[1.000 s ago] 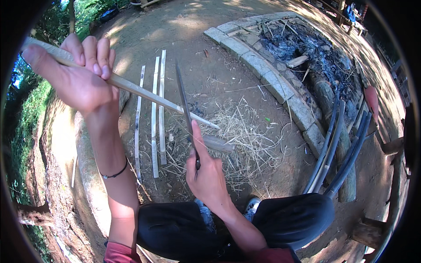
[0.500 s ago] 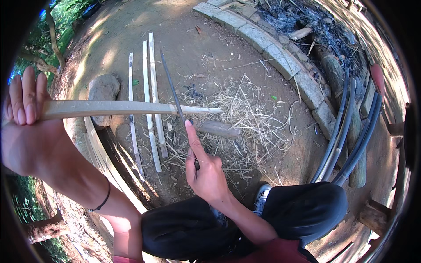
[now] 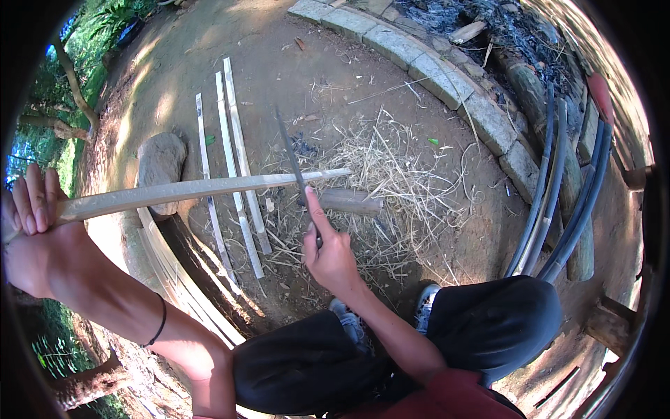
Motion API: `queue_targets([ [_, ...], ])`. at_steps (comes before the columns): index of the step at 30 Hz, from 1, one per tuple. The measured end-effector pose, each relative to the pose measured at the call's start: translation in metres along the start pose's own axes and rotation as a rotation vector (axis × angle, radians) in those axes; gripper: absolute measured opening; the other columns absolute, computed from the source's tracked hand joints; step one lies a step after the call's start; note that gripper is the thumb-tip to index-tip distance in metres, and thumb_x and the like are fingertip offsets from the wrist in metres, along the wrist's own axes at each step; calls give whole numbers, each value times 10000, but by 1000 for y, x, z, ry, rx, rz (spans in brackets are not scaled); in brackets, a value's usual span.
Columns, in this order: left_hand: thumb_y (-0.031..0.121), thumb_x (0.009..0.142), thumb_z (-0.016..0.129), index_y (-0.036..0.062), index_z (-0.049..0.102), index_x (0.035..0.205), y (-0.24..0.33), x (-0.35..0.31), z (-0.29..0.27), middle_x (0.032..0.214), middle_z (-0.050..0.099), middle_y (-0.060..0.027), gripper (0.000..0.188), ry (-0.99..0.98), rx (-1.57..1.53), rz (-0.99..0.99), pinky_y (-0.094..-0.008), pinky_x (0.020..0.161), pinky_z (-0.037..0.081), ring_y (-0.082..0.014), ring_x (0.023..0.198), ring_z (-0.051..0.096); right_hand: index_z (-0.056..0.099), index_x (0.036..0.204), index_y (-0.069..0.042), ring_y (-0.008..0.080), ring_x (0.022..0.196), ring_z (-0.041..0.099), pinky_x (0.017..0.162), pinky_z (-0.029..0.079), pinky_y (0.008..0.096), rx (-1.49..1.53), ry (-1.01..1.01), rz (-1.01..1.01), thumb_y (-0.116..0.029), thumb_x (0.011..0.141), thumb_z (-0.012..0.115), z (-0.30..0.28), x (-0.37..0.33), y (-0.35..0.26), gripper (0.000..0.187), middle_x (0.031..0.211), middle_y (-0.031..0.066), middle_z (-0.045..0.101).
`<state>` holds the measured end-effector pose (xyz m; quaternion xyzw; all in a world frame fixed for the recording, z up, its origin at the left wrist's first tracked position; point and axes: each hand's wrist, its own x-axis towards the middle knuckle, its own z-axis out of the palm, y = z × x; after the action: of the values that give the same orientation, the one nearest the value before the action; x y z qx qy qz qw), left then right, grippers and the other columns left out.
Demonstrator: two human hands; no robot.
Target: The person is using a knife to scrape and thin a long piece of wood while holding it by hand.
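A long pale strip of split bamboo [image 3: 188, 190] reaches from the left side to mid-view, its thin end over a heap of shavings [image 3: 391, 164]. My left hand [image 3: 38, 206] is wrapped round its thick end, palm partly hidden. My right hand [image 3: 331, 258] grips a knife [image 3: 289, 146] with a long, narrow dark blade, the index finger stretched along it. The blade crosses the strip near its thin end and appears to touch it. Under that end lies a short piece of wood [image 3: 347, 201] among the shavings.
Several pale strips [image 3: 234, 133] lie on the dirt left of the shavings, near a grey stone [image 3: 162, 164]. More strips [image 3: 183, 279] lie beside my left forearm. A curved brick edging [image 3: 447, 84] borders ash [image 3: 447, 17] at upper right. Dark bamboo lengths [image 3: 544, 202] lean near my right knee.
My left hand has dropped a little, so the strip now slopes up toward its thin end. The knife has shifted slightly right along it. The whole view has also shifted a little.
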<state>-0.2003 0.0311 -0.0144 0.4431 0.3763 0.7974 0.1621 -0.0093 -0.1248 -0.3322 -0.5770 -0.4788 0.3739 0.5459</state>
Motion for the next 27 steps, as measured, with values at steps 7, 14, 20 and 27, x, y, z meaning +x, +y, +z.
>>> queue_targets([
  [7,137,892,373,134,251,635,7,-23,8,584,261,-60,284,-233,-37,-34,-290,523,303,-156,506,267,252,1565,-31,254,453,582,501,503,407,16,10,-106,84,853,532,6,3,-34,774,566,147,582],
  [14,323,928,385,130,271,620,-1,8,-14,566,256,-48,381,-523,-177,-82,-268,506,306,-161,504,277,286,1546,0,198,427,549,414,471,370,-76,-7,-5,84,855,532,1,-1,33,738,554,112,585],
  [20,328,932,402,135,304,607,8,-7,3,515,263,-33,391,-414,-142,-26,-264,463,244,-141,454,254,300,1551,-33,221,460,596,474,484,359,-3,30,7,73,874,511,-1,11,13,717,580,154,598],
  [27,319,911,428,138,299,602,3,46,-19,525,278,-34,380,-595,-138,-66,-271,475,245,-146,455,265,307,1545,-14,227,433,564,457,465,403,4,43,13,74,866,520,10,5,47,717,559,151,580],
])
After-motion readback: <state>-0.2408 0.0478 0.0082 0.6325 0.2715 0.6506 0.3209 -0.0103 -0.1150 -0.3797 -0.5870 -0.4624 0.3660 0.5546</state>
